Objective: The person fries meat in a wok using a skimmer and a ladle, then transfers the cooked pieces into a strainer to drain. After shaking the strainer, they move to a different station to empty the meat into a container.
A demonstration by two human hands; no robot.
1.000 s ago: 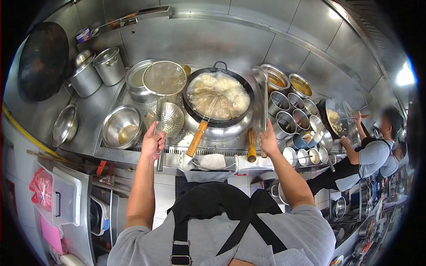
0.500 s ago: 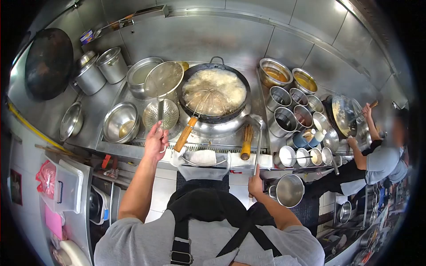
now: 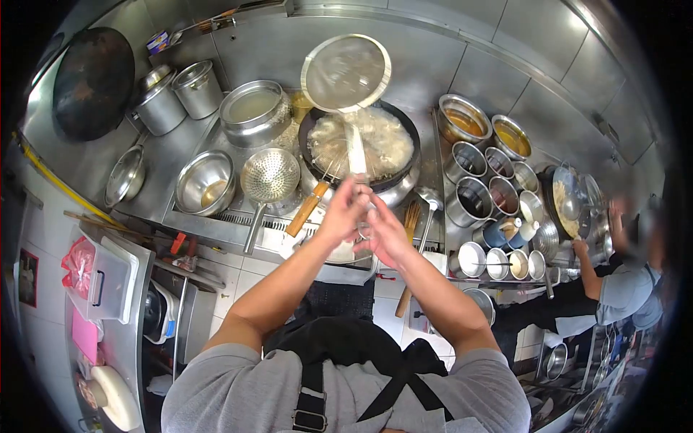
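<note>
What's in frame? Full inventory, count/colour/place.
mesh skimmer: 1, steel, raised over the wok, handle in both hands
wok: 1, dark, centre burner, full of pale frying food
wooden-handled strainer: 1, resting in the wok, handle toward the person
perforated ladle: 1, steel, left of the wok
bowl: 1, steel, left of the ladle
open pot: 1, steel, behind the ladle
lidded pots: 2, steel, back left
black wok: 1, leaning at far left
seasoning tins: many, steel, right of the wok
co-worker: 1, grey shirt, far right at another wok
left hand: on the skimmer handle
right hand: on the handle, beside the left
</note>
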